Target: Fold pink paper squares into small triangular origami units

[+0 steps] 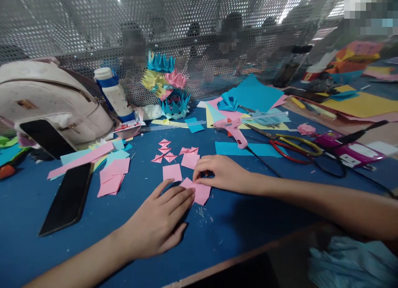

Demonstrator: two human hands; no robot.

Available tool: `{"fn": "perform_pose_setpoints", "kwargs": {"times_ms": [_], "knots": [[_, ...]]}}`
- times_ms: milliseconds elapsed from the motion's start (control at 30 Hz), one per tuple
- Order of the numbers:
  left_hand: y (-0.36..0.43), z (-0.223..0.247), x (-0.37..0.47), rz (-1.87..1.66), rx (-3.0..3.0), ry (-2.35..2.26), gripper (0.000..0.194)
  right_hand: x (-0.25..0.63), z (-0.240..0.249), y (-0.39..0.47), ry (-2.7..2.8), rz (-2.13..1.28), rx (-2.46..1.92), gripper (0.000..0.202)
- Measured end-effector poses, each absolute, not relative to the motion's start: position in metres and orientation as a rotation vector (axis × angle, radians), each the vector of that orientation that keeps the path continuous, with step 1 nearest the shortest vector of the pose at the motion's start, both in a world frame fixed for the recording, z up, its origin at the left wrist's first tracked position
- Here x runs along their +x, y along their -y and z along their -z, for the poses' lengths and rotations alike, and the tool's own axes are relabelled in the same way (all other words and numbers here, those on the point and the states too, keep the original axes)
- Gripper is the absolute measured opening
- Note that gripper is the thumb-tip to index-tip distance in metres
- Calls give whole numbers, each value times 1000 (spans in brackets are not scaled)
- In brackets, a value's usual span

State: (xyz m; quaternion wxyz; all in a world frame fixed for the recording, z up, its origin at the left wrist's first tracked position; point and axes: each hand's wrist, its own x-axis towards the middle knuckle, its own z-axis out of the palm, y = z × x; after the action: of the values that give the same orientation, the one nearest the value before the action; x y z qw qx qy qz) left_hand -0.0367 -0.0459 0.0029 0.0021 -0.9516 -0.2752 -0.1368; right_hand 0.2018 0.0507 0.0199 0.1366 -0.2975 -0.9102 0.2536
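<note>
Left hand (161, 217) palm down, right hand (225, 173) curled inward

Slender bare forearms (295, 193) and hands (164, 217)

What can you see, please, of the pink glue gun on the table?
The pink glue gun looks plastic, with a dark nozzle tip pointing left, an orange-red mark on its body and a handle slanting toward the near edge. A translucent stick appears to extend from its rear. It lies on its side, partly over a yellow sheet, the handle's lower end over a blue paper strip, where a black cord emerges.
</note>
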Motion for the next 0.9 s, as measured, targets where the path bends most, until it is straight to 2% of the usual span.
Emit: {"fn": "perform_pose_setpoints", "kwargs": {"times_ms": [367,900], "knots": [[43,-6,-39,372,-2972,840,50,208,-4,-60,2523,-867,-719,8],[35,-12,-44,247,-3126,867,58,206,-5,-61,2487,-937,-724,7]]}}
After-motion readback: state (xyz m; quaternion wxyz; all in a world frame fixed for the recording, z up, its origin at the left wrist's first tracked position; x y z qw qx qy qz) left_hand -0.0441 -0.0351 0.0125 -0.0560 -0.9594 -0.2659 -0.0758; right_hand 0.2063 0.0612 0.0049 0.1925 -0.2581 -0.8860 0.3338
